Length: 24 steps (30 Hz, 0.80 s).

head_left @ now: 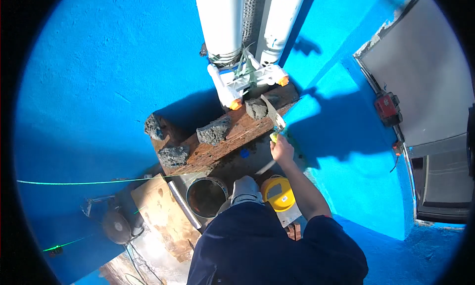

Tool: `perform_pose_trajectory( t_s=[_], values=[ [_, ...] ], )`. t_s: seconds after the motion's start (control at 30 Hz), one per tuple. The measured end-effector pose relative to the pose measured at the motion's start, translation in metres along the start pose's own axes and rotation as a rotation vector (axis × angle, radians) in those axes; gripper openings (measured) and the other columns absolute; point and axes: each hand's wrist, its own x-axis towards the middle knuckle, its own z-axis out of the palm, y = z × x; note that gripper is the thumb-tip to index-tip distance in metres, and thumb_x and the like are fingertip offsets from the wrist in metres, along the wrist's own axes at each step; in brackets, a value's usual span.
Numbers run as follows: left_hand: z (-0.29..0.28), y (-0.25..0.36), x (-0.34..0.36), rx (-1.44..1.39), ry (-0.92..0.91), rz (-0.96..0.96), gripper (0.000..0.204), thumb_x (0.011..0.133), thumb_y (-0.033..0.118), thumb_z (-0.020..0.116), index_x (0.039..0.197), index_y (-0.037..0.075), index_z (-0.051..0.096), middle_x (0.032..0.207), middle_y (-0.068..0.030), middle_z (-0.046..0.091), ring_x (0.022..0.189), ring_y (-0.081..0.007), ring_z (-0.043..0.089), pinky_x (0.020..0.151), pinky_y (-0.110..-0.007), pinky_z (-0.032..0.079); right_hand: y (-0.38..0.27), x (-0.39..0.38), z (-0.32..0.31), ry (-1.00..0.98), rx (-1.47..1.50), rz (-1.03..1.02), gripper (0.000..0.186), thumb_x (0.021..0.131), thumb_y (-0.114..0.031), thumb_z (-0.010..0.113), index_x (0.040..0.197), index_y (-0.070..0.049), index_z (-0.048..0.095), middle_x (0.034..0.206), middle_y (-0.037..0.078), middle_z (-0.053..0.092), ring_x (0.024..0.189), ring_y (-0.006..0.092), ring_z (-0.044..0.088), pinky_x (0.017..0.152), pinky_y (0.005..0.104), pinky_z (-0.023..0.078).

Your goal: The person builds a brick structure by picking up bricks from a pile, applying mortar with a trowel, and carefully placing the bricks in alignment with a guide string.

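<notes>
My right hand (pixel 282 149) is closed around the yellow-green handle of a trowel (pixel 272 111). Its blade points away from me over the right part of a low brick ledge (pixel 222 149), beside a lump of grey mortar (pixel 256 108). Another mortar lump (pixel 213 131) sits at the middle of the ledge. Two more, one mortar heap (pixel 174 156) and one mortar heap (pixel 154 126), lie at its left end. My left hand is out of sight.
White pipes (pixel 220 23) rise behind the ledge, with a white plastic frame (pixel 247 82) at their foot. Near my feet stand a dark bucket (pixel 207 197) and a yellow-lidded bucket (pixel 279 193). A board (pixel 161 211) leans left. A red device (pixel 387 108) sits by the window.
</notes>
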Motion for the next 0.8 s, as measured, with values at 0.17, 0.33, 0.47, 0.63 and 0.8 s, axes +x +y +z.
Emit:
perform_pose_trajectory(
  t_s=[0.17,0.33,0.47,0.63,0.8],
  values=[
    [-0.008,0.01,0.0,0.053,0.0,0.008,0.011,0.079,0.01,0.058,0.079,0.001,0.063,0.066,-0.007,0.061,0.054,-0.0177,0.058,0.046,-0.029,0.043,-0.005,-0.01,0.006,0.02,0.041,0.069,0.034,0.083,-0.028,0.062,0.106,-0.007,0.047,0.092,0.016,0.06,0.071,0.0401,0.061,0.061,0.0508,0.05],
    [-0.013,0.023,-0.001,0.071,0.011,0.001,0.011,0.08,0.01,0.058,0.08,0.001,0.063,0.066,-0.0073,0.061,0.054,-0.018,0.058,0.047,-0.029,0.043,-0.004,-0.012,-0.008,0.116,0.128,0.087,0.032,0.085,-0.03,0.06,0.104,-0.007,0.047,0.094,0.015,0.059,0.076,0.0388,0.061,0.061,0.0498,0.049],
    [-0.011,0.032,-0.002,0.091,0.008,0.003,0.011,0.08,0.01,0.058,0.08,0.0,0.064,0.067,-0.0075,0.062,0.054,-0.0182,0.059,0.047,-0.029,0.044,0.001,0.001,-0.024,0.131,0.075,0.206,0.033,0.086,-0.03,0.059,0.106,-0.007,0.048,0.095,0.015,0.058,0.076,0.0374,0.061,0.059,0.0482,0.049],
    [-0.01,0.041,-0.002,0.116,0.003,0.008,0.011,0.08,0.01,0.058,0.081,0.0,0.064,0.067,-0.0078,0.062,0.055,-0.0185,0.059,0.047,-0.029,0.044,0.0,-0.005,-0.01,0.109,0.088,0.082,0.034,0.083,-0.028,0.061,0.108,-0.007,0.048,0.094,0.015,0.058,0.073,0.0374,0.062,0.059,0.0488,0.05],
    [-0.011,0.044,-0.001,0.127,0.001,0.011,0.012,0.08,0.01,0.058,0.081,0.0,0.064,0.068,-0.0081,0.063,0.055,-0.0188,0.06,0.047,-0.029,0.044,-0.011,-0.005,-0.015,0.0,0.055,0.144,0.036,0.083,-0.028,0.061,0.109,-0.007,0.047,0.095,0.014,0.059,0.075,0.0364,0.063,0.06,0.048,0.051]
  ],
)
